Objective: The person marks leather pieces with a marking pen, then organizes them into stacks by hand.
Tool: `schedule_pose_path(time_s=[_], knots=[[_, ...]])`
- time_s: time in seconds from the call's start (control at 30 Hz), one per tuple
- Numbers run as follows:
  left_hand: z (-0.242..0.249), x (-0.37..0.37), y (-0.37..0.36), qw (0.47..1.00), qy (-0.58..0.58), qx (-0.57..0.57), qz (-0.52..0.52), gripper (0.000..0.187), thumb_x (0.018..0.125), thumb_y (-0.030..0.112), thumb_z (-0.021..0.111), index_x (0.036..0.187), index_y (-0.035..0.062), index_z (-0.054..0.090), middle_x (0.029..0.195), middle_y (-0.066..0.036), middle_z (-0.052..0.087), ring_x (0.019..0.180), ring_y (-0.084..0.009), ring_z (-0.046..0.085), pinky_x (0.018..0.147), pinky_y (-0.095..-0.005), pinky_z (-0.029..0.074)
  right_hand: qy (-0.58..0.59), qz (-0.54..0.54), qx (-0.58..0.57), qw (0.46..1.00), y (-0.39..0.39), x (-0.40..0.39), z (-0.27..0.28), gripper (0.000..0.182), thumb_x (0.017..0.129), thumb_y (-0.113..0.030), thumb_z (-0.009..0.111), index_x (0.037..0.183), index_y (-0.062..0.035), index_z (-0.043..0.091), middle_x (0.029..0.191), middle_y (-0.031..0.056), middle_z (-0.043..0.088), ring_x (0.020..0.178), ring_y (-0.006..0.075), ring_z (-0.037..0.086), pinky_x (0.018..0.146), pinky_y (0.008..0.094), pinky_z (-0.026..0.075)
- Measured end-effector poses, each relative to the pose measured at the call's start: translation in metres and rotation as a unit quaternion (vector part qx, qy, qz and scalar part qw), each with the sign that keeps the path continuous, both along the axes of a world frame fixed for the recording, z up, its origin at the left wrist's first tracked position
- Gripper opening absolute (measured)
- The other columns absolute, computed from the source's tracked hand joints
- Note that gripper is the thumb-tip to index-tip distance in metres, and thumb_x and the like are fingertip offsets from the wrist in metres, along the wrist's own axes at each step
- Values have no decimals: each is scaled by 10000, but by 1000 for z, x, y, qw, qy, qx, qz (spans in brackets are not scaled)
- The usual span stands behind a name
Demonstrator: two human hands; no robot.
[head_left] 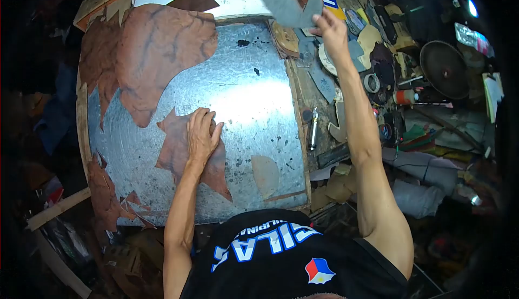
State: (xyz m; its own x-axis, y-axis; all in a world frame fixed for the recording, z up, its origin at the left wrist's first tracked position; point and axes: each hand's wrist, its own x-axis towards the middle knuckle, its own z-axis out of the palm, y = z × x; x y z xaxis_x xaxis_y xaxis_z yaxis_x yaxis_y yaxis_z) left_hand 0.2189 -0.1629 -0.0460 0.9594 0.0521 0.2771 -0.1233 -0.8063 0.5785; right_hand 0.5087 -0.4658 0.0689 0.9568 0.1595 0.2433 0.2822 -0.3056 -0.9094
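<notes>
My left hand [202, 136] lies flat, palm down with fingers stretched out, on a jagged reddish-brown leather piece [175, 142] on the metal-topped table [243, 110]. At the top right, my right hand [331, 28] is raised and pinches the edge of a grey, irregularly cut flat piece [286, 8]. A pale, rounded template [265, 177] rests on the metal, to the right of the leather under my left hand.
A large brown hide [162, 50] covers the table's upper left, with leather scraps [105, 191] below. Right of the metal are a silver cutter-like tool [313, 131], templates [370, 42], a tape roll [372, 83] and a dark round disc [444, 69].
</notes>
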Motion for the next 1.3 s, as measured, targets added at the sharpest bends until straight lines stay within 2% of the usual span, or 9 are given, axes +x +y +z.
schedule_pose_path(time_s=[0.17,0.3,0.33,0.43,0.93,1.03,1.13,1.2,1.3], knots=[[0,1,1,1000,10,6,0,351,784,174,737,1079,33,610,1191,-147,568,1193,-349,492,960,-451,393,104,8,184,977,5,96,-14,245,927,-123,591,1124,21,572,1048,103,648,913,215,652,754,348,578],[0,3,1,1000,25,2,8,330,783,171,740,1062,38,626,1194,-140,569,1202,-343,488,969,-448,389,210,-2,298,931,4,131,-43,253,932,-72,539,1162,34,535,1059,152,622,898,306,660,799,406,588],[1,4,1,1000,26,-1,9,330,783,171,740,1062,38,626,1194,-140,569,1202,-343,488,969,-448,389,247,-23,303,920,1,143,-60,276,934,-56,509,1173,70,452,1065,226,595,896,364,661,781,422,600],[3,3,0,999,47,-11,11,307,784,168,740,1043,36,642,1201,-138,570,1208,-338,485,972,-447,389,368,-138,241,887,-3,164,-107,267,935,-60,499,1132,96,410,1016,297,583,872,386,667,740,437,615],[3,3,2,998,53,-18,16,269,794,167,728,1015,27,661,1215,-139,568,1221,-331,479,978,-447,384,372,-164,211,889,9,165,-92,259,925,-47,503,1110,119,430,1009,278,525,817,409,676,676,468,623],[3,3,2,998,51,-21,15,264,797,168,725,1011,26,666,1215,-139,570,1222,-330,479,979,-447,384,352,-168,158,907,14,158,-84,247,911,-52,516,1091,115,488,995,258,549,825,391,682,663,480,625],[3,3,2,998,59,-21,18,258,800,167,720,1009,25,668,1212,-137,573,1221,-330,480,979,-446,384,342,-187,45,920,21,145,-73,294,898,-114,570,1093,104,540,938,209,595,796,322,688,610,411,616],[2,3,2,998,54,-20,16,255,801,168,718,1006,24,669,1210,-136,575,1219,-330,482,981,-447,383,237,-257,-196,916,23,130,-67,377,898,-208,614,1118,93,559,866,157,632,681,225,665,527,322,561],[2,3,2,999,39,-24,19,251,804,171,714,1003,25,671,1205,-136,577,1219,-329,482,979,-442,383,118,-263,-43,957,-2,102,-98,437,901,-282,624,1143,77,566,813,119,628,593,154,602,459,281,466]])
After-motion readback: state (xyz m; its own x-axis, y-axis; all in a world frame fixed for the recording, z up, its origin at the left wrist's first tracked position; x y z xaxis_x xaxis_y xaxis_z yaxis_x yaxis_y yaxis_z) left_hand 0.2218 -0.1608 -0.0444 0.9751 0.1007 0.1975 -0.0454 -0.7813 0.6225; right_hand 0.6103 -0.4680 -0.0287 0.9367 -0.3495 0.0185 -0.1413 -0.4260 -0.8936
